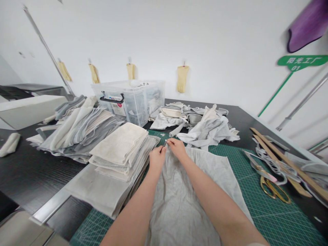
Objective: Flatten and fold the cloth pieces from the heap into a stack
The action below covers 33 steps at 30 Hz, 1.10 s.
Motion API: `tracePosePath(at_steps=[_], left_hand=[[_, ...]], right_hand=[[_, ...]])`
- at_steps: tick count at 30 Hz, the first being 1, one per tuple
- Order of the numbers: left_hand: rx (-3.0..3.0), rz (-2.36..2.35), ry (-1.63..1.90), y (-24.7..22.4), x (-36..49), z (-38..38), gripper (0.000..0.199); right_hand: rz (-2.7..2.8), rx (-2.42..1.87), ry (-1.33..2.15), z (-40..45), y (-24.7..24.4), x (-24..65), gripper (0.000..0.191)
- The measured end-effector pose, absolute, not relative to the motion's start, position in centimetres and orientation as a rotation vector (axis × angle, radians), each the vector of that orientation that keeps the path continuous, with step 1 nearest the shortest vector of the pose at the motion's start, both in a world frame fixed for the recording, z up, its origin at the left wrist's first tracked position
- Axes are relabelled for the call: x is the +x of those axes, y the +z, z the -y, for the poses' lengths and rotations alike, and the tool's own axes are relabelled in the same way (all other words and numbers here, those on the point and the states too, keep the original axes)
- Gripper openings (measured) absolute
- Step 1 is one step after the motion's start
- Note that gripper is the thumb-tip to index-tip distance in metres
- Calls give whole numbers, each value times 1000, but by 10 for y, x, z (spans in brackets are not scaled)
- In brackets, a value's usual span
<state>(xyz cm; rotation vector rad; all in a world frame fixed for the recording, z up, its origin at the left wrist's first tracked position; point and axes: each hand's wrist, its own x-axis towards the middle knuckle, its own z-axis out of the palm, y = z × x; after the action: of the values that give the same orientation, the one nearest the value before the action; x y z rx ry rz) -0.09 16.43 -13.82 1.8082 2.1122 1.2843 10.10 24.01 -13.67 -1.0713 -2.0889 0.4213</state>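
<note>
A large grey cloth (179,201) lies spread over the green cutting mat (246,184), under both forearms. At its far edge my left hand (157,156) is closed, with a small dark thing between thumb and finger that is too small to name. Right beside it, my right hand (176,147) pinches at the same edge, near a tiny white bit. The fingertips of the two hands nearly touch. Just left of my left hand rises a stack of folded grey and cream cloths (120,147).
Behind the mat are a crumpled cloth heap (205,123) and a clear plastic bin (135,106). Gold-handled scissors (271,188) and wooden strips (284,160) lie at right. More piled cloths (79,130) and a white box (30,109) stand at left.
</note>
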Motion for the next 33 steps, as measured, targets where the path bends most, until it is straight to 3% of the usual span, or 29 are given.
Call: tracePosePath(at_steps=[12, 23, 33], left_hand=[[1722, -2110, 1320, -135, 1, -163, 27], [1390, -2166, 1467, -150, -7, -168, 43], [1296, -2105, 1520, -154, -9, -171, 44]], right_hand=[[2110, -1103, 391, -239, -135, 101, 20], [2120, -1193, 302, -247, -129, 112, 25], [2440, -1183, 309, -237, -133, 105, 14]])
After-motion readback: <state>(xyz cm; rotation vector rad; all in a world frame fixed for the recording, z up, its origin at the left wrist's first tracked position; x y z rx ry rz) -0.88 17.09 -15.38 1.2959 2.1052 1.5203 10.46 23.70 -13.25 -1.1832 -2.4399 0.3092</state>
